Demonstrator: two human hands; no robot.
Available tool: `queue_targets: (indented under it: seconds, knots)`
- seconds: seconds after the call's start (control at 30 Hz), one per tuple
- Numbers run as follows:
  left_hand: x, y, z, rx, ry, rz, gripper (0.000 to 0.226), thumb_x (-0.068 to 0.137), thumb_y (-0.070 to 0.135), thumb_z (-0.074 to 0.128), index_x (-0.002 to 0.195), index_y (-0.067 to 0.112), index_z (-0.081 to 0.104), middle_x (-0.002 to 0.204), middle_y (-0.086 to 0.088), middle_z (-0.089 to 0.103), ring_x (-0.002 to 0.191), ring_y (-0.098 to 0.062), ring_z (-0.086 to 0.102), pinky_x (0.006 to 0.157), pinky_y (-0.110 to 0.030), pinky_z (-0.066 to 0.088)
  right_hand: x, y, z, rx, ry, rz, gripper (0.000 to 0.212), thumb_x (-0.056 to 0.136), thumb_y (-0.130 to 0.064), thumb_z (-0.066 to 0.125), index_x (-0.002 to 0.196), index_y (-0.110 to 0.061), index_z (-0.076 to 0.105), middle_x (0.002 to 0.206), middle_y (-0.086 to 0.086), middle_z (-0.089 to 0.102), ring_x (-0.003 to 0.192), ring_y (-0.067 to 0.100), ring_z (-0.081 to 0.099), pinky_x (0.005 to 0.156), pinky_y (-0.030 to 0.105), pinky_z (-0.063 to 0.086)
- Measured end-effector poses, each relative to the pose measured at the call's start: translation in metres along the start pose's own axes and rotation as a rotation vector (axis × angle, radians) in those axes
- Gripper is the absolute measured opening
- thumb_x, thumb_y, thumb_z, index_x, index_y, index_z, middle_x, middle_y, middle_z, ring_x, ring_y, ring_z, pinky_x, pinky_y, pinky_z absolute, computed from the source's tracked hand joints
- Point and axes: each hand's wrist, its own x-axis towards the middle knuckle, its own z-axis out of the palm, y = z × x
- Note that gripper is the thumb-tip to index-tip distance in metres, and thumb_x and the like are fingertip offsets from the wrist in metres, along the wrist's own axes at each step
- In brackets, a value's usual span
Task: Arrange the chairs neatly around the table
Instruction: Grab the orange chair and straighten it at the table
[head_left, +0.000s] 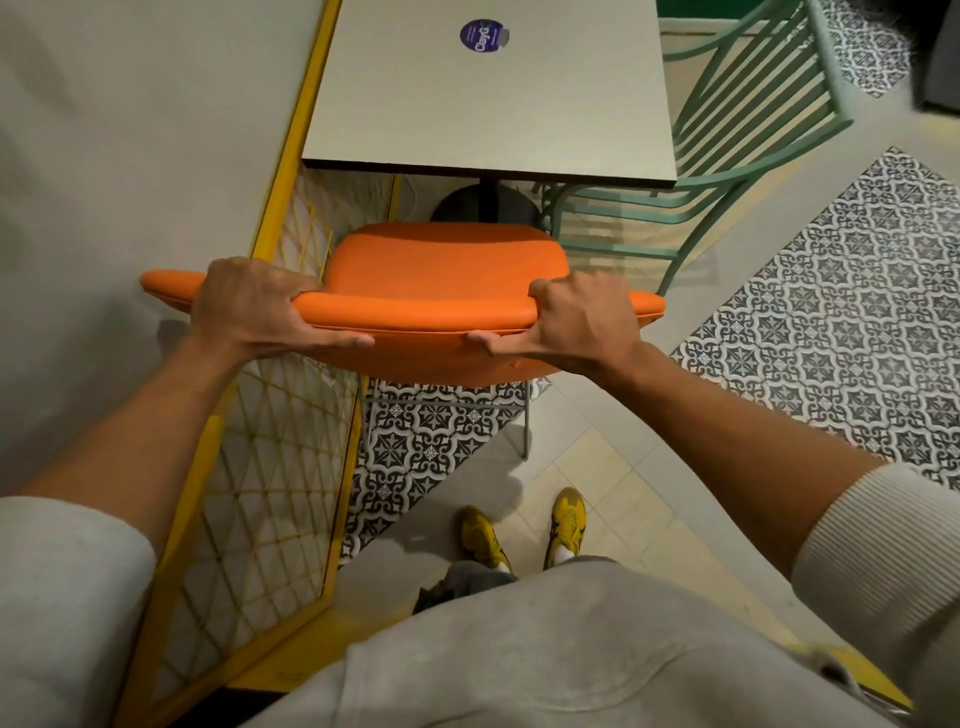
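Note:
An orange padded chair (441, 265) stands in front of me, its seat facing the near edge of a square grey table (483, 104). My left hand (254, 306) grips the left part of the chair's backrest top. My right hand (582, 322) grips the right part, thumb under the back. The seat's front edge lies just short of the tabletop edge. A green metal slatted chair (737, 119) sits at the table's right side, partly tucked under it. The table's black pedestal base (485, 205) shows beyond the orange seat.
A yellow-framed wire mesh partition (270, 467) runs along the left, close to the orange chair, with a plain wall beyond. Patterned black-and-white floor tiles (857, 322) lie to the right. My feet in yellow shoes (524, 530) stand behind the chair.

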Motion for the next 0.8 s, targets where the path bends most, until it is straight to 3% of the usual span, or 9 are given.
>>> queue_targets:
  seconds: [0.1,0.2,0.27,0.37,0.43,0.53,0.63,0.7,0.8]
  knots:
    - [0.004,-0.004,0.000,-0.049,-0.080,-0.028,0.092,0.073,0.105,0.030,0.092,0.033,0.082,0.069,0.000,0.073,0.067,-0.027,0.065,0.069,-0.038,0.049,-0.001,0.001,-0.001,0.014,-0.003,-0.005,0.087,0.072,-0.105,0.037,0.054,-0.020,0.043,0.044,-0.008,0.030,0.037,0.017,0.034,0.049,0.026,0.028]
    - [0.024,0.006,-0.004,-0.114,-0.270,-0.070,0.094,0.078,0.104,0.019,0.100,0.038,0.082,0.084,0.001,0.076,0.077,-0.021,0.065,0.069,-0.037,0.048,-0.001,0.010,-0.003,0.026,-0.066,-0.043,0.084,0.077,-0.103,0.031,0.062,-0.022,0.049,0.049,-0.006,0.043,0.041,0.015,0.038,0.051,0.029,0.032]
    - [0.043,0.026,-0.009,-0.179,-0.406,-0.038,0.096,0.080,0.102,0.014,0.092,0.035,0.082,0.077,0.001,0.072,0.073,-0.017,0.063,0.067,-0.037,0.053,-0.002,0.021,-0.006,0.063,-0.123,-0.057,0.081,0.082,-0.100,0.027,0.070,-0.025,0.055,0.058,-0.005,0.054,0.048,0.017,0.047,0.053,0.031,0.037]
    - [0.070,0.066,-0.017,-0.230,-0.390,0.066,0.095,0.086,0.097,0.014,0.098,0.030,0.081,0.074,-0.001,0.071,0.072,-0.019,0.065,0.070,-0.039,0.058,-0.011,0.049,-0.009,0.147,-0.151,-0.029,0.077,0.092,-0.091,0.023,0.089,-0.028,0.068,0.073,-0.006,0.066,0.062,0.016,0.059,0.058,0.032,0.049]
    - [0.093,0.094,-0.026,-0.210,-0.353,0.137,0.090,0.088,0.095,0.017,0.104,0.032,0.079,0.085,0.001,0.075,0.081,-0.020,0.067,0.073,-0.037,0.058,-0.023,0.076,-0.009,0.205,-0.140,0.043,0.074,0.099,-0.083,0.022,0.098,-0.028,0.072,0.081,-0.004,0.070,0.070,0.015,0.064,0.065,0.033,0.054]
    - [0.123,0.143,-0.034,-0.208,-0.361,0.236,0.082,0.093,0.089,0.020,0.112,0.033,0.076,0.094,0.001,0.076,0.088,-0.023,0.069,0.073,-0.035,0.056,-0.041,0.115,0.001,0.262,-0.079,0.199,0.071,0.104,-0.077,0.020,0.108,-0.030,0.073,0.097,-0.002,0.075,0.085,0.017,0.069,0.067,0.030,0.044]
    - [0.156,0.196,-0.033,-0.269,-0.479,0.273,0.078,0.094,0.086,0.027,0.133,0.034,0.069,0.129,-0.001,0.074,0.115,-0.027,0.068,0.095,-0.046,0.057,-0.064,0.157,0.020,0.263,-0.072,0.393,0.066,0.106,-0.071,0.025,0.121,-0.023,0.068,0.118,0.005,0.076,0.101,0.027,0.070,0.076,0.037,0.051]
    - [0.181,0.229,-0.026,-0.346,-0.577,0.262,0.077,0.095,0.084,0.034,0.145,0.032,0.060,0.147,-0.002,0.064,0.131,-0.028,0.061,0.109,-0.047,0.050,-0.083,0.190,0.035,0.218,-0.182,0.482,0.057,0.104,-0.060,0.040,0.133,-0.016,0.061,0.130,0.011,0.072,0.111,0.035,0.069,0.088,0.047,0.057]
    - [0.218,0.278,-0.011,-0.412,-0.672,0.263,0.076,0.099,0.077,0.041,0.154,0.025,0.051,0.158,-0.004,0.053,0.141,-0.027,0.053,0.115,-0.038,0.040,-0.117,0.244,0.054,0.209,-0.481,0.550,0.065,0.100,-0.053,0.054,0.148,-0.008,0.049,0.146,0.018,0.059,0.129,0.040,0.058,0.105,0.051,0.050]
